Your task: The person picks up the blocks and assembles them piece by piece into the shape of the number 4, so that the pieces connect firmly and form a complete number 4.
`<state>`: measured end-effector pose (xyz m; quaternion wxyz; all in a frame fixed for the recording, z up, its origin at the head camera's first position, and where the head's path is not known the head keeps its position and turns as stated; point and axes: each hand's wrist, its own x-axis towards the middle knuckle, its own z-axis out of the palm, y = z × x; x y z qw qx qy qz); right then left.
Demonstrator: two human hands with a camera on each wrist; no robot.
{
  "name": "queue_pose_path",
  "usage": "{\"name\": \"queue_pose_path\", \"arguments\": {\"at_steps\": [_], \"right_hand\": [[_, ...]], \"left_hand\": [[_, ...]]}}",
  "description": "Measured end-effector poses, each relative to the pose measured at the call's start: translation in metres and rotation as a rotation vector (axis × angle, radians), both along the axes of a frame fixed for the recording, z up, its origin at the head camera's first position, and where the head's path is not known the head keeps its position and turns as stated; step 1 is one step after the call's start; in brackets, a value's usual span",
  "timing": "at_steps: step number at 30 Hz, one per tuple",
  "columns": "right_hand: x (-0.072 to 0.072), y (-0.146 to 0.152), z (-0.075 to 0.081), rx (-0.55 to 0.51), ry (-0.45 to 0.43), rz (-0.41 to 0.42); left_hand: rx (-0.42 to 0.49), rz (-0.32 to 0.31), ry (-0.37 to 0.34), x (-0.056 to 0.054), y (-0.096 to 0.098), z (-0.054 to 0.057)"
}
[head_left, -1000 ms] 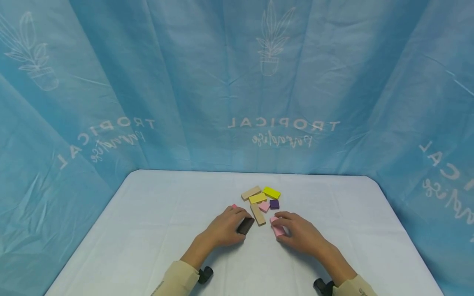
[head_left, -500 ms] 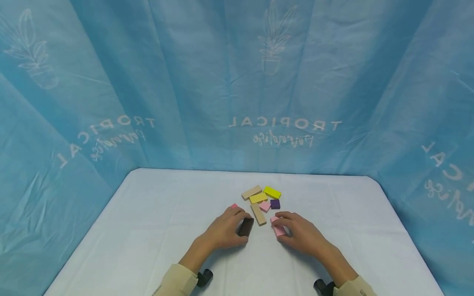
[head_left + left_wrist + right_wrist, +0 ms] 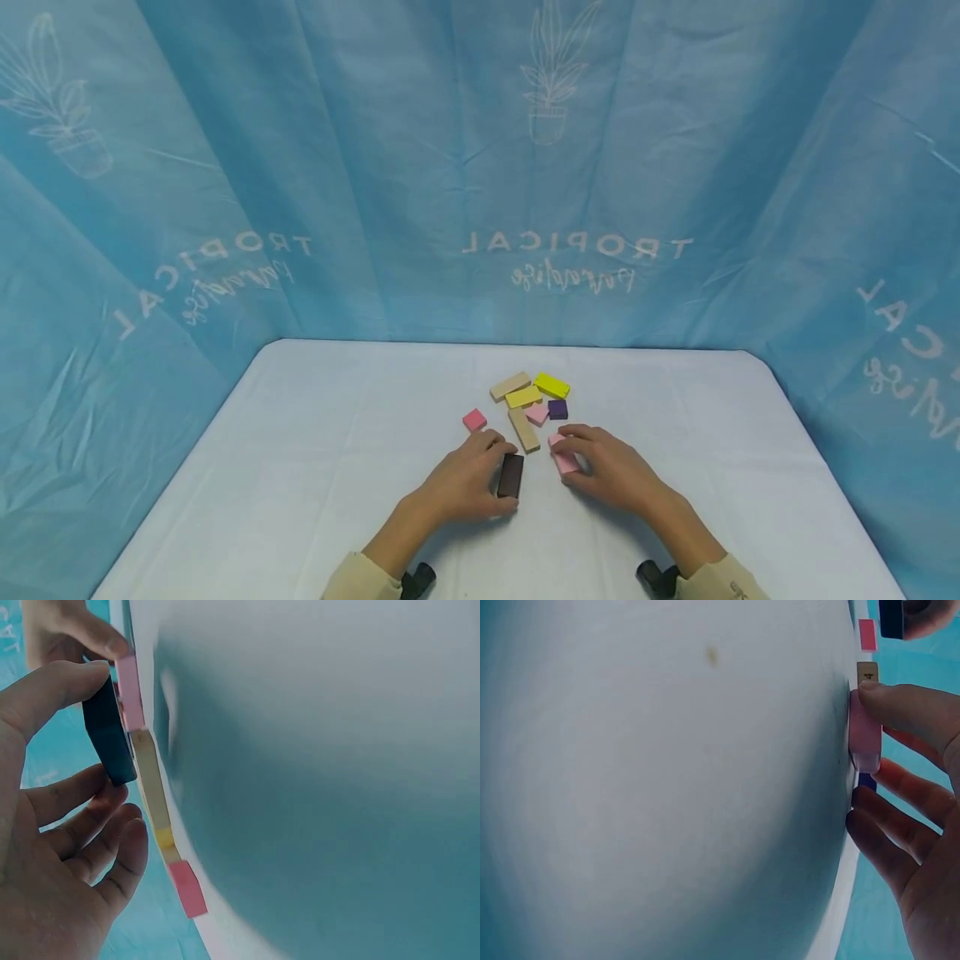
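My left hand (image 3: 467, 479) pinches a dark brown wooden block (image 3: 511, 476) between thumb and fingertips. In the left wrist view that dark block (image 3: 109, 735) is held at both ends, a little off the white tabletop, and the other fingers are loosely bent. To its right, my right hand (image 3: 611, 468) has thumb and fingers around a light pink block (image 3: 566, 462). The right wrist view shows this pink block (image 3: 865, 727) low at the table surface, the thumb on one end. The two held blocks are apart. A plain wooden block (image 3: 523, 430) lies just beyond them.
Beyond the hands lie two yellow blocks (image 3: 552, 385), another plain wooden block (image 3: 510, 386), a small pink piece (image 3: 536, 414) and a purple block (image 3: 557, 409). A deeper pink block (image 3: 475, 419) sits left. Blue curtains (image 3: 480, 183) surround the white table (image 3: 360, 433).
My left hand has moved right and slightly nearer, turning the dark block more upright in the head view and uncovering the deeper pink block. The right hand stays nearly still.
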<state>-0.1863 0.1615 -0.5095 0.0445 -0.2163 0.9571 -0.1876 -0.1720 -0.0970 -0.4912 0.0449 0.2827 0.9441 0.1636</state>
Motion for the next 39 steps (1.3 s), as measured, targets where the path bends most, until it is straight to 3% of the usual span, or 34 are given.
{"name": "queue_pose_path", "arguments": {"at_steps": [7, 15, 21, 31, 39], "right_hand": [[0.001, 0.0, 0.0, -0.011, 0.006, 0.006], [0.001, 0.001, -0.001, -0.015, 0.026, 0.009], [0.002, 0.0, 0.0, -0.03, 0.017, 0.019], [0.0, 0.002, -0.002, 0.0, 0.046, 0.014], [-0.001, 0.003, -0.004, 0.008, 0.026, 0.024]], "left_hand": [[0.018, -0.053, 0.021, 0.015, 0.004, 0.003], [0.028, -0.14, 0.083, 0.033, 0.012, -0.003], [-0.006, -0.146, 0.082, 0.044, 0.02, -0.007], [-0.013, -0.117, 0.154, 0.046, 0.033, -0.004], [-0.126, -0.103, 0.143, 0.044, 0.036, -0.008]]}}
